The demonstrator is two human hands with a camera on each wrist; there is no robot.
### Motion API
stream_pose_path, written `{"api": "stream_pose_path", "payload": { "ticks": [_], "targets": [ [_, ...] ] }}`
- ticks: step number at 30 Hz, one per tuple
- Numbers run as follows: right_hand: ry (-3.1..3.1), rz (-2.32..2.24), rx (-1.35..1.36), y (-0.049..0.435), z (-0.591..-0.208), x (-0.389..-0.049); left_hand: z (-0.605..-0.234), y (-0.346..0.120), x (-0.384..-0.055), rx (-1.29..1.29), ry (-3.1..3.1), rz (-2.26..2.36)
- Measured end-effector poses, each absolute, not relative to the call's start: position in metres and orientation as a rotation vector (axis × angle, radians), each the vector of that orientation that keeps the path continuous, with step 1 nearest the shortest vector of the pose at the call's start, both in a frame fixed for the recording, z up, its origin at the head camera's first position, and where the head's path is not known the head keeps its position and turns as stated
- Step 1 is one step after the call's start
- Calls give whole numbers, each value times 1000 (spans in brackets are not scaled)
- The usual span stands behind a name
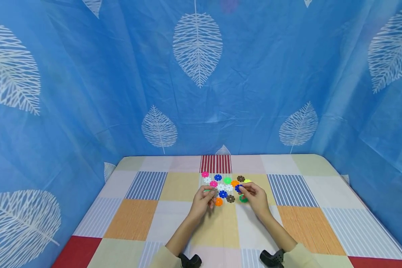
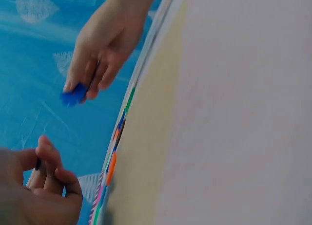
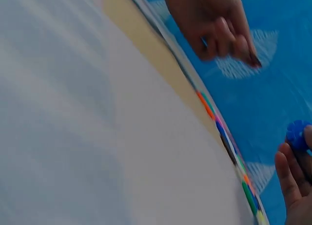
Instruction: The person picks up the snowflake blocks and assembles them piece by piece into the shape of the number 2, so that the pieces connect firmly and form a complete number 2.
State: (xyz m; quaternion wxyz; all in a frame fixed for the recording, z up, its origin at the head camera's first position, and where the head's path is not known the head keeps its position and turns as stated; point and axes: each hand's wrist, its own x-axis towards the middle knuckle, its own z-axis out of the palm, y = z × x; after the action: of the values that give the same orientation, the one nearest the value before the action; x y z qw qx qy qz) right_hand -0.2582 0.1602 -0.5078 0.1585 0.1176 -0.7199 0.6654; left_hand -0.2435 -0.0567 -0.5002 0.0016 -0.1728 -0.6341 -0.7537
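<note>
My right hand (image 1: 255, 199) pinches a blue notched, flower-shaped disc (image 1: 238, 188) between thumb and fingertips. In the left wrist view that blue disc (image 2: 74, 95) is held up off the table, its petals facing out. My left hand (image 1: 202, 201) pinches a grey-brown disc (image 1: 216, 192); in the right wrist view this disc (image 3: 255, 61) shows as a thin dark edge at the fingertips. The hands are apart, on either side of a cluster of similar discs, among them an orange one (image 1: 218, 201), a dark brown one (image 1: 230, 198) and a white one (image 1: 228, 188).
More discs lie flat at the cluster's far side, including a pink one (image 1: 205, 174) and a light green one (image 1: 227, 180). A green disc (image 1: 243, 198) lies by my right hand. The patchwork tablecloth (image 1: 137, 219) ends at a blue leaf-print curtain (image 1: 248, 104).
</note>
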Motion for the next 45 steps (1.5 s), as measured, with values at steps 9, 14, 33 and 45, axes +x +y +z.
{"api": "stream_pose_path", "payload": {
  "ticks": [9, 14, 33, 45],
  "targets": [
    [-1989, 2080, 515, 128, -511, -247, -511, -51, -243, -311, -2048, -2513],
    [-2090, 1973, 585, 119, -494, -234, -510, -51, -241, -339, -2078, -2510],
    [-2046, 1607, 885, 119, -493, -228, -490, -58, -227, -421, -2158, -2558],
    [-2042, 1564, 914, 117, -493, -227, -489, -61, -228, -492, -2206, -2548]
  ]
}}
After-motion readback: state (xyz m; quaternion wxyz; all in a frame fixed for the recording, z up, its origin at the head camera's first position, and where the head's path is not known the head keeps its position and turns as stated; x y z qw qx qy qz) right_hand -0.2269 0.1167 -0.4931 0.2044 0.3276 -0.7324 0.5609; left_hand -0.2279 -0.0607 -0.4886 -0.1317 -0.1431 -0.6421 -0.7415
